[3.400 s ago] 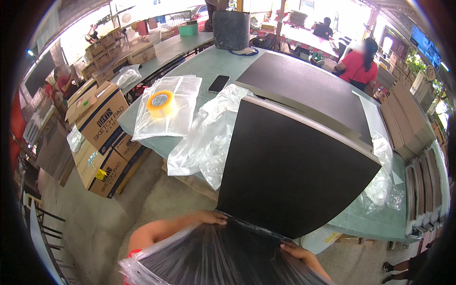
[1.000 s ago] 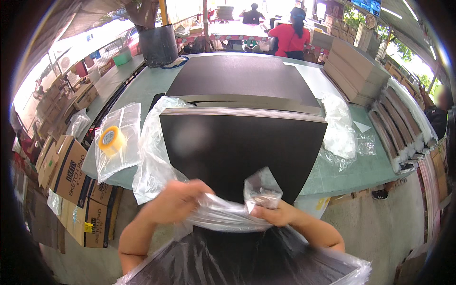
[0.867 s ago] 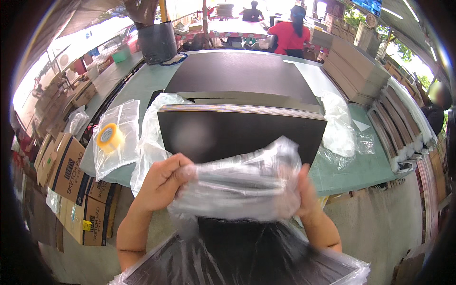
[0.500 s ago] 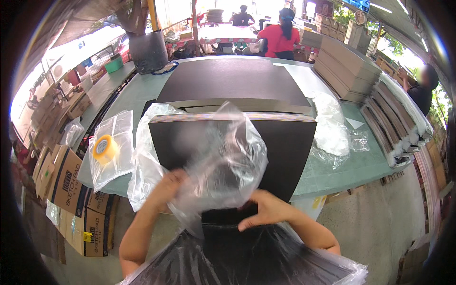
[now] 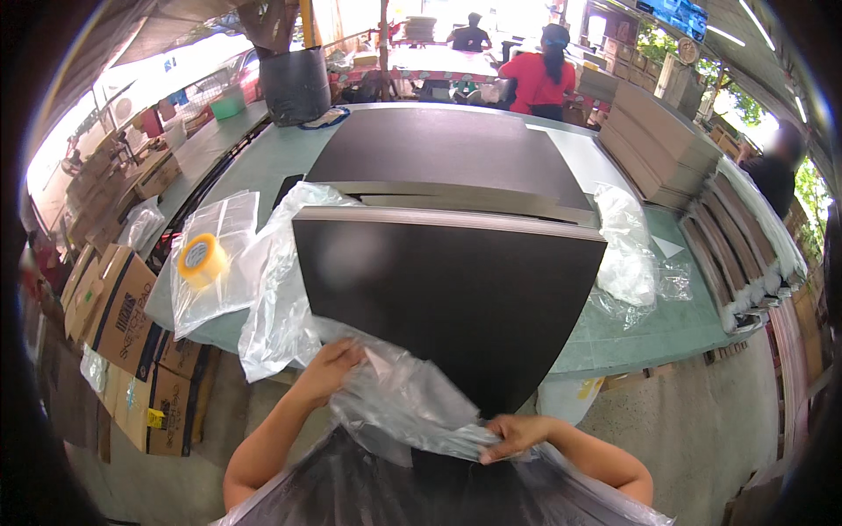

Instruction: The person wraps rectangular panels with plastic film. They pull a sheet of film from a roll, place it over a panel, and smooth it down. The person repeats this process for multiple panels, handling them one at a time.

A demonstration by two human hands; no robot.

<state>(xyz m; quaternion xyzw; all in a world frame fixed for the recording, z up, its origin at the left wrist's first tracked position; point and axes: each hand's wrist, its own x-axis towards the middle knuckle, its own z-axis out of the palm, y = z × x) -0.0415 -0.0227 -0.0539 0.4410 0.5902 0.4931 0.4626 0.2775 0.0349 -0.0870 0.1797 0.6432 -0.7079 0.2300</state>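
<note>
A clear plastic bag [image 5: 403, 394] is stretched between my hands, low in front of a thick stack of black sheets [image 5: 447, 298] that stands tilted up at the table's near edge. My left hand [image 5: 335, 364] is closed on the bag's left part. My right hand [image 5: 516, 436] pinches its gathered right edge. Behind the tilted stack lies a wide flat pile of black sheets [image 5: 438, 145]. Clear plastic [image 5: 368, 491] also covers the dark surface nearest me.
On the green table [image 5: 579, 355], a yellow tape roll [image 5: 202, 260] rests on flat clear bags [image 5: 195, 307]. Crumpled plastic [image 5: 624, 254] lies at the right, near stacks of grey board [image 5: 653, 149]. Cartons [image 5: 132, 324] stand at left. Other people [image 5: 539, 79] are farther back.
The raised, puffed-out bag has come down and flattened, uncovering the black stack's front. My right hand has moved lower and now grips the bag's edge. The whole view has shifted slightly.
</note>
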